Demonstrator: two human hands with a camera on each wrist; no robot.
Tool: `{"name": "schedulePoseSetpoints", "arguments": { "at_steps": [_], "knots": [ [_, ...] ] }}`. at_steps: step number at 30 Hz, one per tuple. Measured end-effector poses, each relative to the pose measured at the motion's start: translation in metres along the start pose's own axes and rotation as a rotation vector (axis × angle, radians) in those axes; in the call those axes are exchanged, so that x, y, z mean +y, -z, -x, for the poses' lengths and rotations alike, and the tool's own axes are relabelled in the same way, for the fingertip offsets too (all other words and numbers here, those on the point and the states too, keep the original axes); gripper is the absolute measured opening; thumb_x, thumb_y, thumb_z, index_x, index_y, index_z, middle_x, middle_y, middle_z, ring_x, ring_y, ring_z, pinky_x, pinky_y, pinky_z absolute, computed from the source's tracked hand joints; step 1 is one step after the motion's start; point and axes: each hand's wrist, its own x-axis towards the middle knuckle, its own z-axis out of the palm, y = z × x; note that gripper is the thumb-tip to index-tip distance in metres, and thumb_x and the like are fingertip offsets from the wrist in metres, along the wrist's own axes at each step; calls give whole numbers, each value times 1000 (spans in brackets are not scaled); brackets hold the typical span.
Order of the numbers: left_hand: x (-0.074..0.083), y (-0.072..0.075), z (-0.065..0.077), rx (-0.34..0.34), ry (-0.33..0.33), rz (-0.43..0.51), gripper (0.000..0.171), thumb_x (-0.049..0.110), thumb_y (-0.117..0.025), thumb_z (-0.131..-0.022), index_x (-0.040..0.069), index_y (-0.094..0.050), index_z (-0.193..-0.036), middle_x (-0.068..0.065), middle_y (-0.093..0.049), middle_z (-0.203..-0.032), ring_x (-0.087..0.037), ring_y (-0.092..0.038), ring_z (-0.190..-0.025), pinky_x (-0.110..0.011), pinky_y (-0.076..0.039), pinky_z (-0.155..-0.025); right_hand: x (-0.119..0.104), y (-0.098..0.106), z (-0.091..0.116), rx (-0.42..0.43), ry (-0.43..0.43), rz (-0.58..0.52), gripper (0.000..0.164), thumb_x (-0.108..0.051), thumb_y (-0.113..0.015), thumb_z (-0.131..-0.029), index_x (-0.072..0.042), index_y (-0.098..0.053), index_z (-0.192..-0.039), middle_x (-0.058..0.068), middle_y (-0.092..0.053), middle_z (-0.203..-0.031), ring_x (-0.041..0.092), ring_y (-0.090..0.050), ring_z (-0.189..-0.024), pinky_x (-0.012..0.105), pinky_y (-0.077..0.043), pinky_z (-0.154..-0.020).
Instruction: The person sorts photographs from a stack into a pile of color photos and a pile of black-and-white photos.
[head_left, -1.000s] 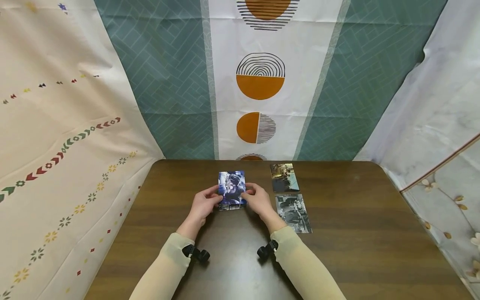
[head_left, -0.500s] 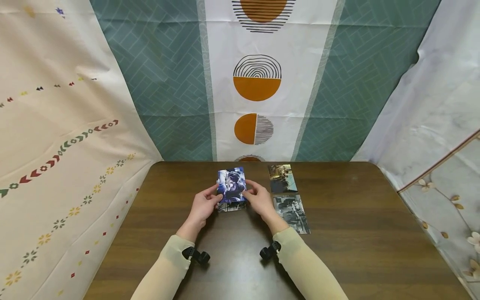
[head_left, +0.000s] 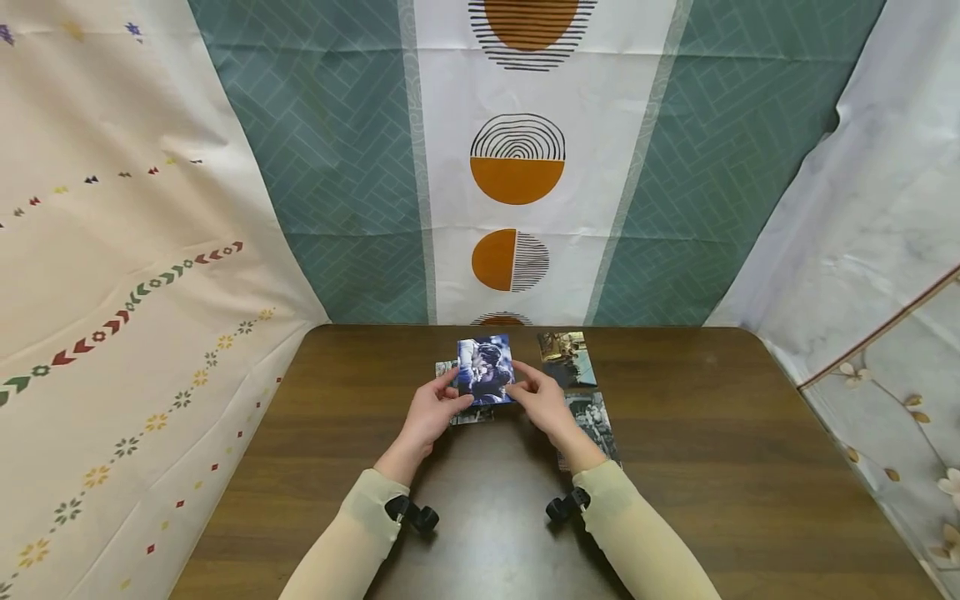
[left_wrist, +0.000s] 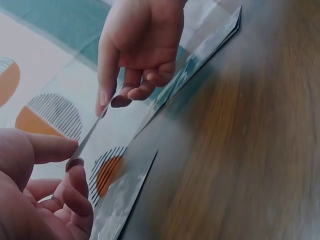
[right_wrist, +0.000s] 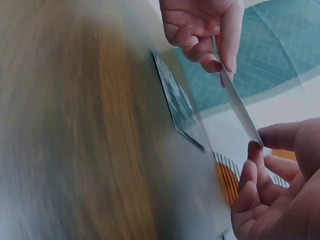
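My two hands hold a blue-violet and white photo print (head_left: 484, 368) between them, raised over the table. The left hand (head_left: 431, 414) pinches its left edge between thumb and fingers. On the opposite edge, the right hand (head_left: 542, 406) does the same. Both wrist views show the print edge-on as a thin pale strip (left_wrist: 90, 135), clear of the tabletop. Beneath it a black-and-white photo print (head_left: 474, 415) lies on the table, partly covered in the head view; its left side and bottom strip show.
To the right, a coloured photo print (head_left: 567, 358) lies near the back edge of the brown wooden table (head_left: 720, 467). Just in front of it is another black-and-white print (head_left: 592, 417), partly behind the right wrist. A patterned cloth (head_left: 517, 200) hangs behind the table.
Both hands have carried the blue-violet print upward a little, then to the right, uncovering the left side of the black-and-white print beneath. The right wrist now overlaps the nearer print on the right.
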Motion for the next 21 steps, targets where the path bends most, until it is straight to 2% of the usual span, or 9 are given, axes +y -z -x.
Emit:
{"name": "schedulePoseSetpoints", "arguments": {
  "at_steps": [3, 10, 17, 21],
  "knots": [
    [2, -11, -1, -29, -3, -20, 67, 6, -83, -91, 3, -58, -153, -4, -59, -95, -13, -52, -76, -25, -43, -62, 3, 13, 2, 13, -7, 11, 53, -19, -72, -103, -15, -59, -154, 6, -73, -105, 21, -61, -90, 37, -45, -75],
    [5, -39, -1, -92, -18, 21, 75, 2, -85, -88, 2, -54, -156, -7, -60, -96, -12, -53, -73, -24, -45, -63, 13, 43, 7, 8, -14, 29, 54, -19, -70, -104, -17, -57, -157, 9, -71, -110, 24, -56, -85, 35, -43, -68],
    [9, -67, -2, -128, -34, 36, 76, 0, -85, -86, 4, -56, -155, -10, -61, -99, -13, -54, -77, -24, -46, -65, 23, 73, 15, 24, -20, 86, 54, -19, -70, -104, -12, -57, -156, 11, -72, -110, 23, -60, -95, 37, -45, -76],
    [11, -77, -3, -144, -31, 37, 76, 0, -86, -86, 5, -56, -155, -10, -63, -100, -13, -55, -78, -25, -46, -66, 27, 82, 18, 39, -28, 101, 54, -19, -69, -105, -11, -56, -157, 13, -72, -111, 23, -60, -96, 35, -45, -76]
  ]
}}
